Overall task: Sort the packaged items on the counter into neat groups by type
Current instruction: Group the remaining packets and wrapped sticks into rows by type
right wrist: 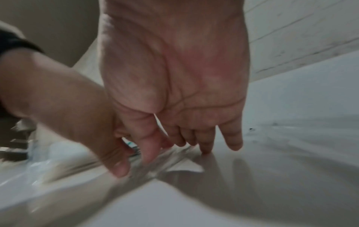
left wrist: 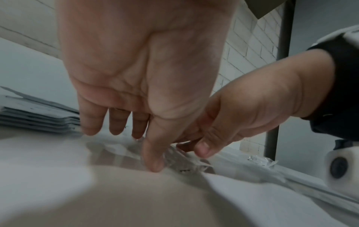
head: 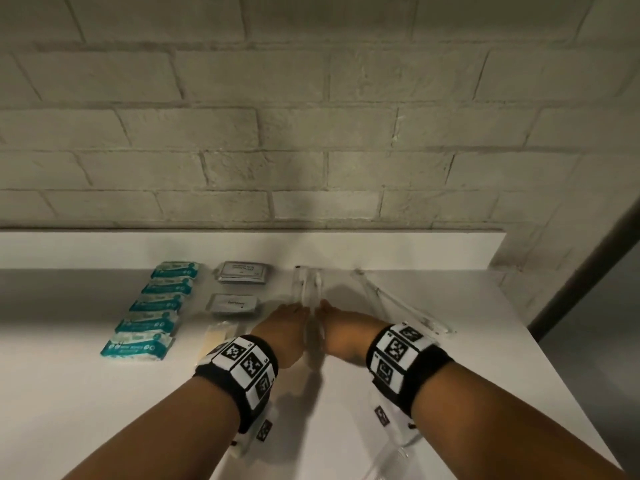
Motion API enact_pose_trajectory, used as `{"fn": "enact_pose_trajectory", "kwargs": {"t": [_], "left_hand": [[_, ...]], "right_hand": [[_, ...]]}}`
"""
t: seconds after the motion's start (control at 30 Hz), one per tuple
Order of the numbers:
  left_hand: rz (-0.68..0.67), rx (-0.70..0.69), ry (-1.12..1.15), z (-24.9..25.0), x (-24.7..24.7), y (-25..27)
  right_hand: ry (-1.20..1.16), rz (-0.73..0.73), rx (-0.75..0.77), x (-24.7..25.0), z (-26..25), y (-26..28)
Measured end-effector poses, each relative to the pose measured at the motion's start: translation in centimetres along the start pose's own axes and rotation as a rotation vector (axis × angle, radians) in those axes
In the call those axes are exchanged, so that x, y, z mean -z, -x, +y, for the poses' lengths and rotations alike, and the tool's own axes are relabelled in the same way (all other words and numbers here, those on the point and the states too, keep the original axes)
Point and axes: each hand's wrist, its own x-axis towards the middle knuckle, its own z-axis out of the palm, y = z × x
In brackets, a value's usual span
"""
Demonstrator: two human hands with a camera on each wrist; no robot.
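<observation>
Currently, from the head view, clear-wrapped toothbrushes [head: 309, 289] are being squared up at the worktop's [head: 450, 358] back edge between the left hand [head: 282, 325] and right hand [head: 341, 329]. At the left wrist, straight fingers [left wrist: 153, 155] are pressing the wrapper. At the right wrist, fingers are likewise extended, nothing being gripped. Next, the stray clear packet [head: 398, 303] probably needs bringing alongside.

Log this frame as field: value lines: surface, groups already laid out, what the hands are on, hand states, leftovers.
surface: white counter against a brick wall
group 1: five teal packets in a column, far left
group 2: two grey sachets in a column beside them
loose: pale packet below the sachets
in work: clear-wrapped packs, both hands flanking them
left hand: fingers straight, tips on the wrap
right hand: fingers straight, tips on the counter and wrap
leftover: clear-wrapped item lying askew at right
</observation>
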Motion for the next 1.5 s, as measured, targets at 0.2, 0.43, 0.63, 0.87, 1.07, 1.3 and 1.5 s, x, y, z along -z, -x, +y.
{"fn": "enact_pose_trajectory", "kwargs": {"t": [0.2,0.43,0.63,0.87,1.07,1.3,1.5], "left_hand": [[-0.096,-0.074,0.087,1.1,-0.2,0.3],[-0.086,-0.102,0.001,2.0,0.3,0.2],[-0.089,-0.103,-0.004,2.1,0.5,0.4],[-0.069,-0.096,0.019,1.7,-0.2,0.0],[-0.049,-0.126,0.009,1.6,-0.4,-0.1],[-0.094,-0.085,0.058,1.4,-1.2,-0.7],[-0.061,-0.151,-0.030,1.7,-1.7,-1.0]], "right_hand": [[-0.082,0.345,-0.319,2.9,5.5,2.6],[-0.155,0.002,-0.467,3.6,6.2,4.4],[-0.238,0.049,-0.431,3.1,6.7,1.9],[-0.324,0.187,-0.313,2.4,4.7,0.8],[-0.227,0.165,-0.253,0.8,3.9,0.0],[-0.154,0.158,-0.114,0.5,3.0,-1.1],[-0.114,0.354,-0.442,2.7,7.4,0.0]]}}
